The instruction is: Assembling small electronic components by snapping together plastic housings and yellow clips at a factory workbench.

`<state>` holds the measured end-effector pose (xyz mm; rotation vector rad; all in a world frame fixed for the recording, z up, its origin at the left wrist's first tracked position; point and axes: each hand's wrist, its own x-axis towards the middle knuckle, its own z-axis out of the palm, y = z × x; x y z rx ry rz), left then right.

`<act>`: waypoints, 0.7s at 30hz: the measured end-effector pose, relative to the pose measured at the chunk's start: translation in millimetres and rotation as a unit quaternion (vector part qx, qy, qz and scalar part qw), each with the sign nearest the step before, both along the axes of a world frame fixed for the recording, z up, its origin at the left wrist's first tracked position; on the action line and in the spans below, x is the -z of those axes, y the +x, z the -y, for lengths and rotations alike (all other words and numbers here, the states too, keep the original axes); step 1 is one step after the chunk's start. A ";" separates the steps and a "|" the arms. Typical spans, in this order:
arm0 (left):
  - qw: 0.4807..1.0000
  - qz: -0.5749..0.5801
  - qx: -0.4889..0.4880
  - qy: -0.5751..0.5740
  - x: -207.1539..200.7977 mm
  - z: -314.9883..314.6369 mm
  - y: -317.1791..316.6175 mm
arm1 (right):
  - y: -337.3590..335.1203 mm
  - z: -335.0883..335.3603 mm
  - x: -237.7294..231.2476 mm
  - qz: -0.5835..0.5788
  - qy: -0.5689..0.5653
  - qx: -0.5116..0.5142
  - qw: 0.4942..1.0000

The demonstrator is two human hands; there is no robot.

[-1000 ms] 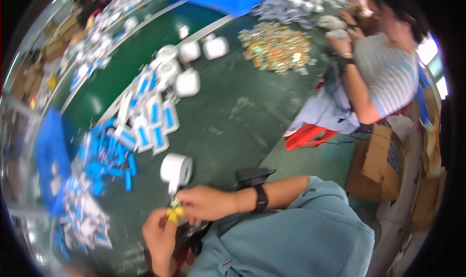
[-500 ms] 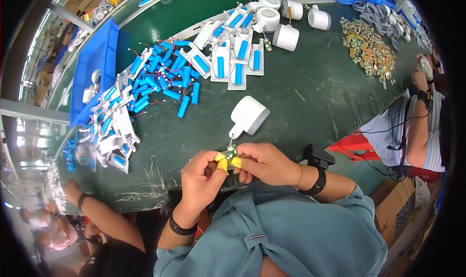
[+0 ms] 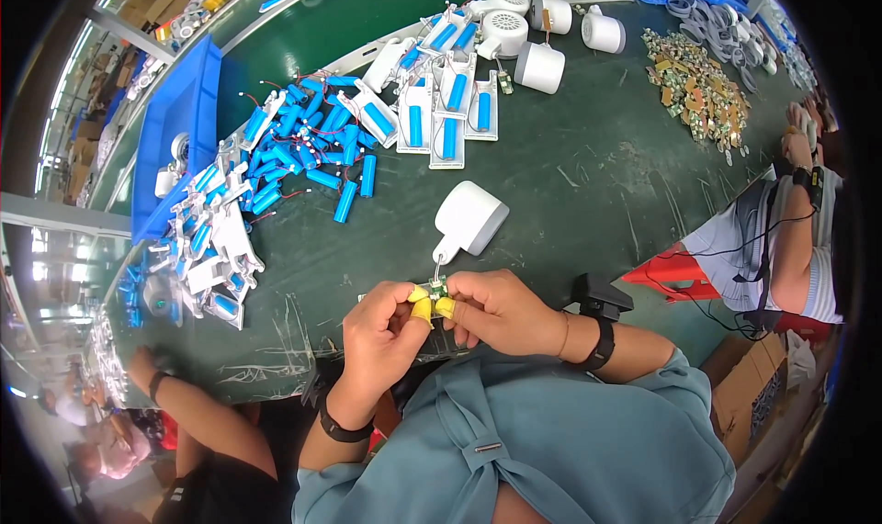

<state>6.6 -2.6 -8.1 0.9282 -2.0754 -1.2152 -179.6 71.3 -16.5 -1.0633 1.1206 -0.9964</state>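
Note:
Close to the table's near edge, a small green circuit board point(image 3: 438, 288) is pinched between my two hands. My left hand point(image 3: 384, 329) grips its left side with thumb and forefinger, both wearing yellow finger covers. On the other side, my right hand point(image 3: 501, 311) closes on it, a yellow cover on the thumb. Fingertips hide much of the board. A thin wire runs from it up to a white fan head point(image 3: 470, 219) with a grey rim, lying on its side just beyond my fingers.
Blue battery cells point(image 3: 303, 134) lie heaped at far left, beside white handle shells point(image 3: 449, 111) holding cells. More white fan heads point(image 3: 540, 67) stand at the back. Circuit boards point(image 3: 696, 92) form a pile at far right. A blue bin point(image 3: 179, 111) stands left. Co-workers' arms point(image 3: 207, 405) flank me.
My hands keep nearly the same pinch on the board, and the fan head stays put. At the right, the co-worker's hand has shifted slightly.

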 end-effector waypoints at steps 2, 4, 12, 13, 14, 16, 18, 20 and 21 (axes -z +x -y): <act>0.998 -0.010 -0.045 0.050 3.0 -3.1 -2.2 | 7.6 -1.7 1.0 -0.017 -0.024 0.039 0.999; 0.998 -0.010 -0.044 0.046 -1.0 -4.9 -5.6 | 14.3 -2.7 4.0 -0.034 -0.049 0.079 0.995; 0.999 -0.017 -0.046 0.024 -5.9 -15.8 -9.6 | 25.8 -3.2 13.6 -0.161 -0.157 0.158 0.962; 0.999 -0.011 -0.046 0.020 -8.0 -17.2 -10.4 | 25.7 -3.0 13.5 -0.160 -0.157 0.159 0.962; 0.999 -0.006 -0.046 0.017 -9.0 -17.8 -11.1 | 25.4 -3.0 13.2 -0.174 -0.160 0.155 0.959; 0.999 0.003 -0.034 -0.023 -7.3 -16.7 -12.7 | 24.6 -3.0 13.1 -0.187 -0.163 0.153 0.957; 0.998 0.012 -0.023 -0.063 -8.4 -16.6 -14.7 | 24.0 -3.7 12.6 -0.185 -0.146 0.147 0.961; 0.997 0.016 -0.020 -0.072 -11.7 -16.9 -16.8 | 24.7 -3.8 15.2 -0.175 -0.154 0.153 0.960; 0.997 0.017 -0.018 -0.073 -11.2 -16.7 -16.8 | 25.0 -3.7 16.7 -0.167 -0.162 0.158 0.960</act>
